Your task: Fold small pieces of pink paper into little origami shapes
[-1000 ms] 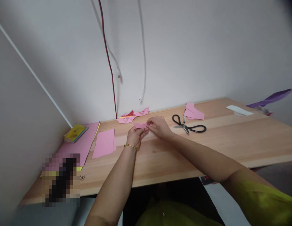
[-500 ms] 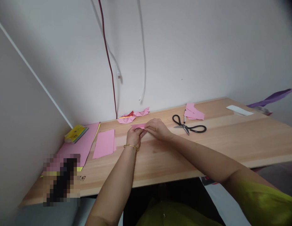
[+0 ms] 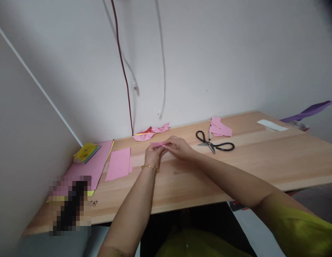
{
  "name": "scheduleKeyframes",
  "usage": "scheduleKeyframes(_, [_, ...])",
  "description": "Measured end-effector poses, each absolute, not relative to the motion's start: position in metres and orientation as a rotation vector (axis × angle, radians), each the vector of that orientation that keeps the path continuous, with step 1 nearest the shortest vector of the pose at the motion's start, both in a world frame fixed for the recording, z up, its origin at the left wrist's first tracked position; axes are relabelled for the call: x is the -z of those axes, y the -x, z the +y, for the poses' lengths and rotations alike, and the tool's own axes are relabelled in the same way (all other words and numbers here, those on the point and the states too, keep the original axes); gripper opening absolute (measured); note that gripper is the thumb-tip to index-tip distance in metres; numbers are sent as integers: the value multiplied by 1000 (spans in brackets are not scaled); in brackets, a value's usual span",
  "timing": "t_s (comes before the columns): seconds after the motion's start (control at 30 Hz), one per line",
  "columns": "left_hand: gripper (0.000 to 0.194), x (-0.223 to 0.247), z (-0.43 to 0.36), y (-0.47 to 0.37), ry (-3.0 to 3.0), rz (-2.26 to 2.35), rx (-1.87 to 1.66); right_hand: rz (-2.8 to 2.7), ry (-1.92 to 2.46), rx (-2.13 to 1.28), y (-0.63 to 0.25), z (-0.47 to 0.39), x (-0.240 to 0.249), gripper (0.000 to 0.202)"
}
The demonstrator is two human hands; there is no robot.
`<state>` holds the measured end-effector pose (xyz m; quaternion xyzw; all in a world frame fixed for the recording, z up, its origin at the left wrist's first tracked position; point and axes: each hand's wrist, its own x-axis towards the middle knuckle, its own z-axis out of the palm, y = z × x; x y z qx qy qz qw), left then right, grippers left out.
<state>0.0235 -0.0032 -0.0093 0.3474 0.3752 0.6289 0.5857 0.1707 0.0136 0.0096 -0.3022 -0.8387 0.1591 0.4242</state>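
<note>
The paper (image 3: pixel 156 144) is between the two hands, toward the back edge of the desk (image 3: pixel 198 182), and its long side runs about parallel to this edge. The left hand (image 3: pixel 153 155) has its fingers closed on it; the right hand (image 3: pixel 179 147) pinches its right end, so both are equally near. Rightward lie open scissors (image 3: pixel 209 143); the back edge meets the wall (image 3: pixel 221 71).
</note>
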Motion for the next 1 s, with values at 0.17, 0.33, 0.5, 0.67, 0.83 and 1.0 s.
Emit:
scheduleKeyframes(0.17, [28,11,-2,-23,-777,904,-1455,-2043,759,-373,-170,13,-10,13])
scheduleKeyframes(0.33, [33,6,-8,-23,-793,914,-1359,-1994,837,-330,-171,14,-11,7])
scheduleKeyframes(0.5, [36,3,-11,-22,-873,960,-1326,-2064,936,-444,-173,12,-14,8])
scheduleKeyframes(0.67, [30,1,-10,-20,-900,943,-1374,-2014,908,-497,-174,11,-14,9])
scheduleKeyframes(0.83, [28,-2,-11,-20,-828,934,-1332,-2032,901,-450,-173,10,-16,7])
scheduleKeyframes(1.0, [30,-3,-11,-21,-822,950,-1360,-2068,877,-438,-174,8,-19,9])
